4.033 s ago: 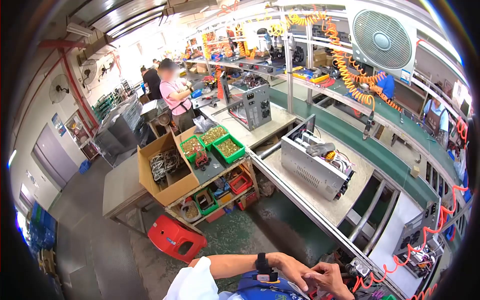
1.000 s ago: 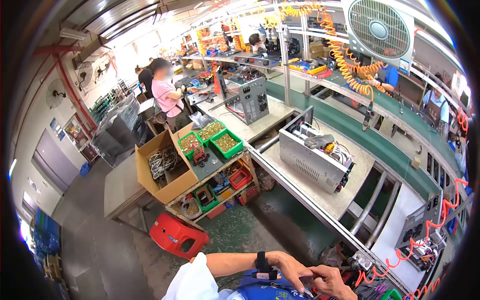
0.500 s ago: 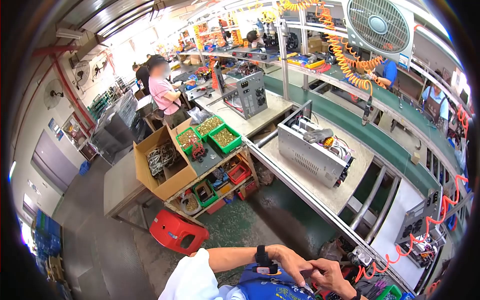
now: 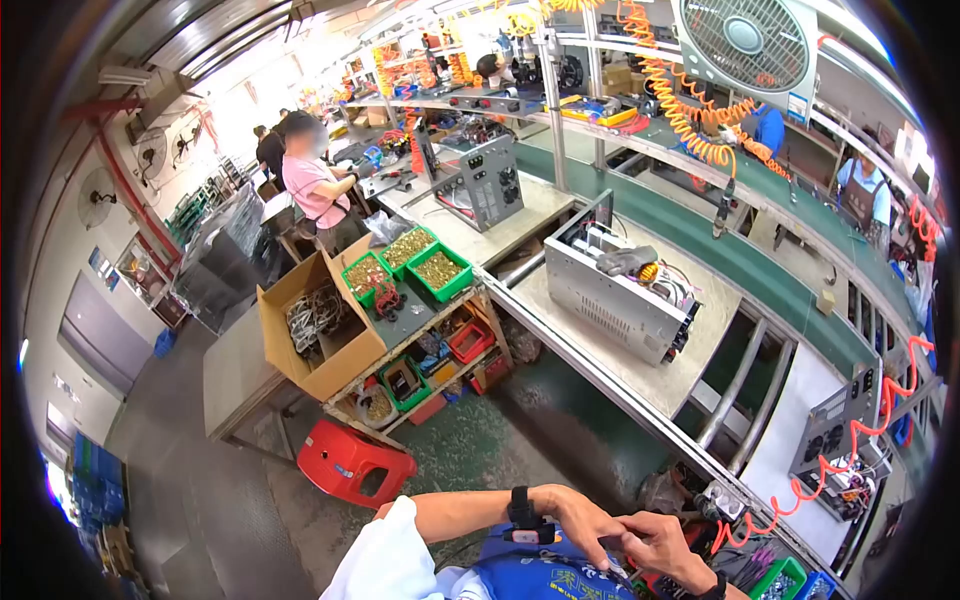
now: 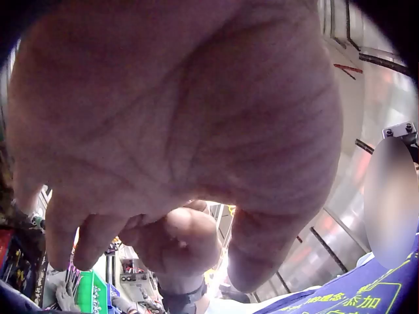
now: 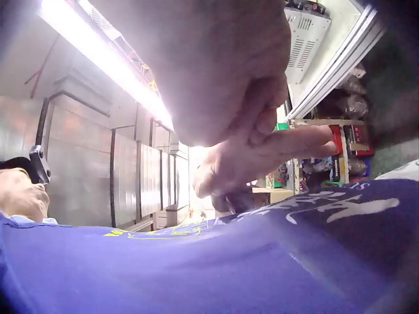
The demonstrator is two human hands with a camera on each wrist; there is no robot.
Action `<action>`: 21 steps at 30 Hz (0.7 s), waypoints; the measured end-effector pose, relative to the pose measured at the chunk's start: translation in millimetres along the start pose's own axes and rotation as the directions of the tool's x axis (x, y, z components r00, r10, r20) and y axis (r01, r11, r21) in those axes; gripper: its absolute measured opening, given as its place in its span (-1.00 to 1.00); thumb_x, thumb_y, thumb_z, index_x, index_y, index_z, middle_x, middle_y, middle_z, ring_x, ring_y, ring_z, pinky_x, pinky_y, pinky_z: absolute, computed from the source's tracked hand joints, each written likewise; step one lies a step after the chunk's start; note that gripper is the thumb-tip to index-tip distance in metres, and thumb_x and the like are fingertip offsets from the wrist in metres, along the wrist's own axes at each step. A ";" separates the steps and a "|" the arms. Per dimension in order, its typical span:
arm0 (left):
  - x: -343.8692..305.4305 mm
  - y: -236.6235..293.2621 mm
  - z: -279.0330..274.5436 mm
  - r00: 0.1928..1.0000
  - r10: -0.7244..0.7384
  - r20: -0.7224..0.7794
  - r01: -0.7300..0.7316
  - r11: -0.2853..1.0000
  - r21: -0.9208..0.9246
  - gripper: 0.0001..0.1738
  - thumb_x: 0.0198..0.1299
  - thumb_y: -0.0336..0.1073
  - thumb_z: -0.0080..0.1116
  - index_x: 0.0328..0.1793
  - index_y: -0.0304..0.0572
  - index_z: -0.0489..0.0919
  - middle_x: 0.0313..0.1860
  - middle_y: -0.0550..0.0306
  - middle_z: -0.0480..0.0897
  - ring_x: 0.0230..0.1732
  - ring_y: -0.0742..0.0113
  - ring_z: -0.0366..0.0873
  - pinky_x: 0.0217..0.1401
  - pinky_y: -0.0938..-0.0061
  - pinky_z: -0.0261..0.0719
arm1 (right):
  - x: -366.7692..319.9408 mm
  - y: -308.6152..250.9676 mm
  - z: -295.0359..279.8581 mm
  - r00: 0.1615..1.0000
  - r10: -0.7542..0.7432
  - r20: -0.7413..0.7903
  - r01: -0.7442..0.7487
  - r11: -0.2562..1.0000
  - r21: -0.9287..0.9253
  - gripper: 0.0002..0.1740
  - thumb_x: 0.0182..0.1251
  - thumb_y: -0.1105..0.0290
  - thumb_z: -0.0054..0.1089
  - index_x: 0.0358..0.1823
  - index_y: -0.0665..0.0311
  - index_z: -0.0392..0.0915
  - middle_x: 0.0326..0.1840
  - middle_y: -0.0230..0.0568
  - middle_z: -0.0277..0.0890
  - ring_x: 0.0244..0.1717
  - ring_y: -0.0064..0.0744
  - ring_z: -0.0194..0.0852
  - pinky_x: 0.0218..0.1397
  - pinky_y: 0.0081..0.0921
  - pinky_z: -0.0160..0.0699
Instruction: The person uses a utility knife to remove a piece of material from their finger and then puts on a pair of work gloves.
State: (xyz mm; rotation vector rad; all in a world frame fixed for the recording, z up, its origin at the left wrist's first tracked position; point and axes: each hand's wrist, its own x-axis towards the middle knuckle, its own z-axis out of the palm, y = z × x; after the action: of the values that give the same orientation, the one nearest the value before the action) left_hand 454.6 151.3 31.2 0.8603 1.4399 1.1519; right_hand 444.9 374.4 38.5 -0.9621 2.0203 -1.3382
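My left hand (image 4: 578,520) and right hand (image 4: 662,550) meet in front of the blue apron (image 4: 535,575) at my waist. The right fingers overlap the left fingertips, and no object shows between them. A black strap with a small device sits on the left wrist. In the left wrist view, the palm of the left hand (image 5: 177,118) fills the top, its fingers loosely bent, with the right hand (image 5: 186,235) behind. The right wrist view has the right hand (image 6: 222,72) close up, the left hand (image 6: 236,157) touching it.
Ahead, a metal-cased unit (image 4: 615,300) with a grey glove (image 4: 625,262) on top stands on a roller line. Left of it are green bins (image 4: 440,275) of small brass-coloured parts, a cardboard box (image 4: 350,365) of cables and a red stool (image 4: 355,465). A person in pink (image 4: 318,185) stands beyond.
The head view has turned slightly, so the scene sits further left and higher. My hands stay together at the waist with only small finger shifts. The person in pink has lowered their arms toward the bench.
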 end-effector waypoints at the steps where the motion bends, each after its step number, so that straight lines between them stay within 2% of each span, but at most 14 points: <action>1: -2.2 6.5 -1.7 1.000 -0.024 0.011 0.024 1.000 0.003 -0.14 0.30 -0.01 0.28 0.53 -0.49 0.27 0.33 -0.17 0.55 0.38 0.14 0.46 0.47 0.24 0.37 | 0.5 2.7 1.1 1.000 0.002 -0.010 -0.002 1.000 -0.008 -0.66 0.18 0.52 0.21 -0.01 0.34 0.74 -0.21 -0.01 0.75 -0.21 -0.21 0.78 -0.12 -0.38 0.71; 2: -3.2 9.4 -2.4 1.000 -0.001 0.001 0.001 1.000 -0.008 -0.14 0.30 0.00 0.27 0.53 -0.48 0.28 0.33 -0.17 0.55 0.38 0.14 0.46 0.46 0.24 0.37 | 1.1 3.1 1.2 1.000 0.024 -0.015 -0.024 0.999 -0.037 -0.65 0.16 0.52 0.21 -0.01 0.35 0.74 -0.22 0.00 0.74 -0.20 -0.21 0.79 -0.13 -0.37 0.71; 5: -5.1 8.7 -1.9 0.998 0.056 -0.030 -0.057 0.998 -0.019 -0.16 0.31 0.01 0.27 0.52 -0.45 0.29 0.33 -0.15 0.56 0.38 0.14 0.46 0.45 0.25 0.37 | 1.7 2.6 1.9 0.999 -0.037 -0.036 0.036 0.998 -0.044 -0.67 0.18 0.50 0.22 -0.02 0.35 0.75 -0.24 0.01 0.73 -0.23 -0.18 0.78 -0.16 -0.35 0.71; 7: -4.6 2.3 0.8 0.995 0.090 -0.051 -0.090 0.996 -0.004 -0.18 0.32 0.02 0.26 0.51 -0.44 0.31 0.33 -0.14 0.56 0.38 0.14 0.46 0.45 0.26 0.38 | 1.8 -3.1 0.4 0.999 -0.033 -0.037 0.033 0.999 0.004 -0.68 0.17 0.50 0.21 -0.04 0.35 0.75 -0.26 0.01 0.72 -0.25 -0.15 0.77 -0.18 -0.34 0.70; 10: -6.3 11.6 -6.0 1.000 0.014 0.012 -0.013 0.999 -0.042 -0.16 0.34 0.09 0.26 0.50 -0.44 0.32 0.32 -0.16 0.56 0.37 0.12 0.47 0.44 0.25 0.39 | 5.1 -2.4 -0.4 0.997 -0.051 -0.054 0.049 0.998 -0.029 -0.66 0.14 0.52 0.18 -0.05 0.34 0.74 -0.27 0.01 0.72 -0.26 -0.12 0.77 -0.17 -0.33 0.70; 13: 0.7 -3.0 -8.3 0.998 -0.049 -0.033 0.051 0.996 0.078 -0.11 0.33 0.17 0.28 0.49 -0.44 0.34 0.31 -0.18 0.56 0.36 0.11 0.47 0.43 0.24 0.40 | 7.8 -2.1 -4.2 0.999 -0.033 -0.027 0.031 0.998 -0.057 -0.64 0.10 0.53 0.16 -0.06 0.34 0.75 -0.28 0.04 0.71 -0.25 -0.07 0.76 -0.17 -0.29 0.70; 14: 5.3 -20.3 -4.2 0.989 -0.129 -0.078 0.137 0.985 0.110 -0.08 0.33 0.23 0.29 0.48 -0.44 0.35 0.30 -0.18 0.57 0.35 0.13 0.48 0.41 0.26 0.41 | 10.5 1.4 -2.9 0.994 -0.101 -0.046 0.098 0.994 -0.052 -0.64 0.10 0.53 0.16 -0.05 0.33 0.75 -0.28 0.04 0.71 -0.26 -0.05 0.75 -0.18 -0.28 0.70; 15: -10.0 11.6 -6.1 0.989 -0.122 -0.081 0.126 0.991 0.054 -0.11 0.33 0.23 0.29 0.45 -0.44 0.39 0.31 -0.19 0.57 0.36 0.14 0.48 0.41 0.27 0.42 | 8.9 7.0 -1.8 0.987 -0.145 -0.070 0.142 0.989 -0.048 -0.63 0.10 0.53 0.16 -0.04 0.32 0.75 -0.28 0.04 0.71 -0.27 -0.03 0.74 -0.18 -0.27 0.69; 17: -9.5 3.3 -8.3 0.998 -0.026 -0.059 0.025 1.000 -0.015 -0.12 0.34 0.23 0.29 0.43 -0.45 0.40 0.31 -0.20 0.57 0.36 0.15 0.48 0.40 0.28 0.43 | 9.2 12.7 -4.0 0.990 -0.132 -0.039 0.131 0.991 -0.028 -0.62 0.13 0.51 0.13 -0.02 0.34 0.74 -0.28 0.05 0.71 -0.27 0.00 0.73 -0.17 -0.25 0.69; 19: -9.5 8.9 -6.9 0.995 0.003 -0.096 -0.010 0.997 -0.072 -0.14 0.33 0.22 0.31 0.38 -0.47 0.42 0.24 -0.16 0.60 0.28 0.21 0.52 0.32 0.33 0.48 | 12.5 5.5 -6.3 0.991 -0.134 -0.028 0.133 0.990 -0.049 -0.61 0.15 0.49 0.11 0.00 0.37 0.72 -0.27 0.06 0.70 -0.25 0.02 0.73 -0.15 -0.22 0.70; 21: -7.7 15.2 -18.0 0.966 -0.258 -0.034 0.259 0.965 0.030 -0.16 0.33 0.20 0.32 0.35 -0.50 0.43 0.15 -0.10 0.62 0.19 0.26 0.55 0.24 0.38 0.52 | 14.8 11.0 -4.5 0.987 -0.144 -0.068 0.142 0.989 -0.043 -0.60 0.15 0.48 0.10 0.01 0.41 0.71 -0.25 0.09 0.71 -0.23 0.06 0.73 -0.12 -0.18 0.71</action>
State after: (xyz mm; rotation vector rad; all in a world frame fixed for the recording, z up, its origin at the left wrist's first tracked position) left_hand 437.3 144.6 47.7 0.6577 1.5493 0.9482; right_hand 429.5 367.9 29.3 -1.1093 2.0697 -1.4325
